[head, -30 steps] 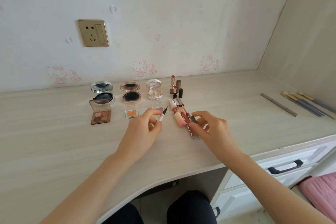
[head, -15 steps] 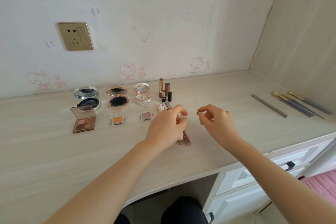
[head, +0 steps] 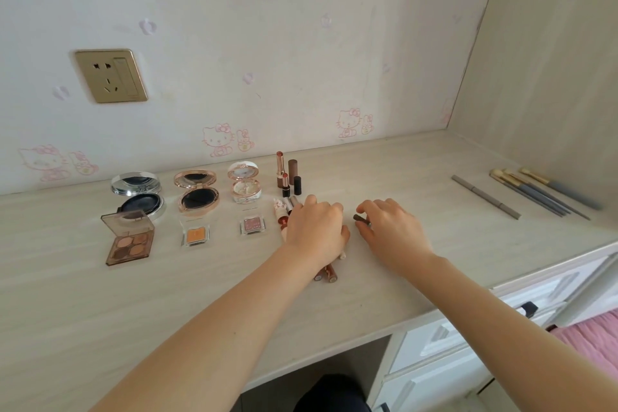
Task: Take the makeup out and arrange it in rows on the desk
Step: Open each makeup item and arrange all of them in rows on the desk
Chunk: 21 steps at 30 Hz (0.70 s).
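Observation:
Makeup lies in rows on the pale wooden desk (head: pixel 100 311): a silver compact (head: pixel 138 192), a gold compact (head: pixel 197 191) and a white ornate compact (head: pixel 244 186), all open. In front lie a brown eyeshadow palette (head: pixel 128 241), an orange eyeshadow (head: pixel 196 234) and a pink one (head: pixel 253 225). Lipsticks (head: pixel 287 174) stand behind. My left hand (head: pixel 317 227) rests over the lip gloss tubes (head: pixel 327 274), closed on a white eyeliner pen (head: pixel 342 256) whose end peeks out. My right hand (head: pixel 391 231) pinches a small dark cap (head: pixel 360 218) just right of it.
A grey pencil (head: pixel 485 196) and several makeup brushes (head: pixel 541 191) lie at the far right by the side wall. White drawers (head: pixel 468 338) sit under the desk's right end, beside a pink cloth (head: pixel 595 338). A wall socket (head: pixel 110 75) is at the upper left.
My left hand has moved right with the pen and come down over the lip gloss tubes. My right hand left the tubes and now holds the dark cap close to the desk.

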### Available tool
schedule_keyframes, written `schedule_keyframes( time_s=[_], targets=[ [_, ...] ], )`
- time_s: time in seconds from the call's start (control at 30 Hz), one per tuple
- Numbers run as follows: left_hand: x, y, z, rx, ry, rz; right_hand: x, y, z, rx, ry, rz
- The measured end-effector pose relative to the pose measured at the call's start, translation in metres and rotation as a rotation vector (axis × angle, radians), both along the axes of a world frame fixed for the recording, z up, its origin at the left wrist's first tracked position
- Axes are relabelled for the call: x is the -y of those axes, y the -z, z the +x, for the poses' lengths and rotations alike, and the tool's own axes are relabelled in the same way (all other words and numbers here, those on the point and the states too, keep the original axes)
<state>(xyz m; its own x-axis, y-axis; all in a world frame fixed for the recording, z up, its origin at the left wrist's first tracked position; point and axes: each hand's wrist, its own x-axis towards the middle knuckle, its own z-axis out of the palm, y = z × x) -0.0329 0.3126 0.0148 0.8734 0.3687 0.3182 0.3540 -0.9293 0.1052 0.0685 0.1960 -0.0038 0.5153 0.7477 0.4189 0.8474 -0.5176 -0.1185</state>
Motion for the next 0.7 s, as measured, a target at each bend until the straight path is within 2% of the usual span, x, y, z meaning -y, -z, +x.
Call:
schedule_keyframes(
  time_s=[0.2,0.4,0.7],
  targets=[
    [-0.003,0.001,-0.006,-0.083,0.019,-0.015,0.003,0.002,-0.003,0.012,-0.017,-0.009],
    [-0.002,0.003,-0.030,-0.064,0.107,-0.159,0.016,0.003,-0.008,-0.022,-0.091,-0.042],
    [-0.006,0.002,-0.040,-0.060,0.059,-0.125,0.007,0.001,-0.021,-0.126,-0.157,-0.017]
  ],
)
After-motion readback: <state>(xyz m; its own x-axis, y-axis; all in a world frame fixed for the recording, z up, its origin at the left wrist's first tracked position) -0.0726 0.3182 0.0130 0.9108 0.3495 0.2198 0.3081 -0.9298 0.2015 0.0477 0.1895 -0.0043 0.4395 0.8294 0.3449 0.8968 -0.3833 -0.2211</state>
